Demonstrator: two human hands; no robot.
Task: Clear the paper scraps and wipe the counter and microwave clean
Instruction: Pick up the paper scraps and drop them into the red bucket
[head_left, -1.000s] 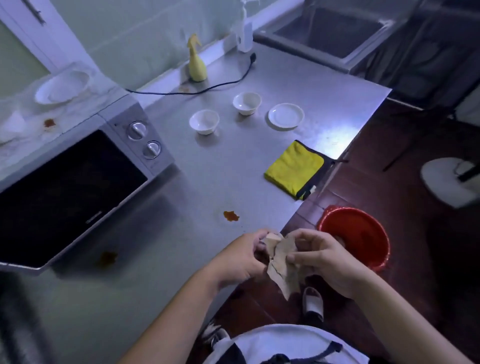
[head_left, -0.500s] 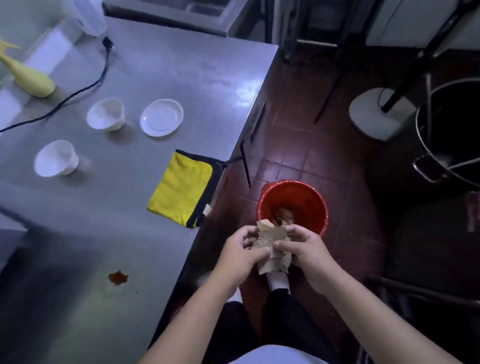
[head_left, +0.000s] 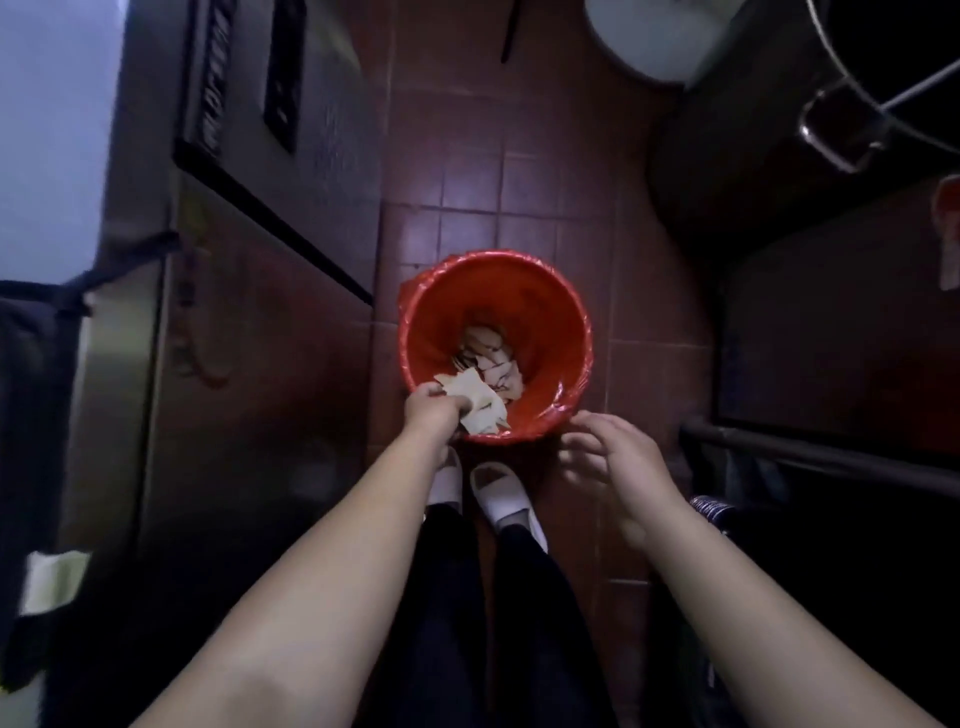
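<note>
I look straight down at a red bin (head_left: 571, 332) lined with a red bag, standing on the tiled floor. Several paper scraps (head_left: 491, 353) lie at its bottom. My left hand (head_left: 434, 410) grips a bunch of tan paper scraps (head_left: 480, 402) over the bin's near left rim. My right hand (head_left: 610, 460) hovers just right of the near rim, fingers spread and holding nothing. The counter top and the microwave are out of view.
The steel counter's front (head_left: 234, 260) runs down the left, with the cloth's dark edge (head_left: 47, 301) hanging over it. A white round base (head_left: 654, 36) and a large metal pot (head_left: 883, 78) stand at the top right. My white shoes (head_left: 498, 491) are below the bin.
My view swung from the counter down to the floor. Both hands held the scraps before; now only the left hand holds them over the bin, and the right hand has let go.
</note>
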